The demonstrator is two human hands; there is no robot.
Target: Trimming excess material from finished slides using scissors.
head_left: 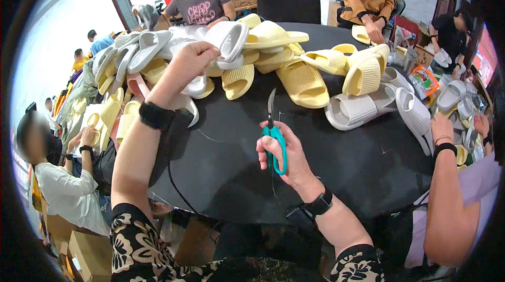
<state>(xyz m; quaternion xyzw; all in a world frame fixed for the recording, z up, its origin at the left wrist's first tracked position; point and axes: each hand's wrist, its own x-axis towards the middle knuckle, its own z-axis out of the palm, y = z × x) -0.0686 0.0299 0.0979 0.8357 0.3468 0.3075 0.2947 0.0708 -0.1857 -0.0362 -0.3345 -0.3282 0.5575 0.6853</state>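
My right hand (295, 162) grips a pair of teal-handled scissors (271, 111) above the black table (231, 177). The blades point away from me and look closed together. My left hand (190, 63) is raised over the slipper pile, its fingers pinched together. Whatever lies between those fingertips, if anything, is too small to make out. Just right of the fingertips lies a whitish slipper (230, 40) on the heap. Below them is a yellow slipper (238, 81), and another yellow slipper (302, 83) rests on the table beyond the scissors.
Grey slippers (352, 111) lie toward the right. More grey slippers (148, 50) are stacked at far left. Co-workers sit around the table; one reaches in from the right with a bare forearm (447, 198). A black chair (288, 8) stands behind; cardboard boxes (90, 255) sit at lower left.
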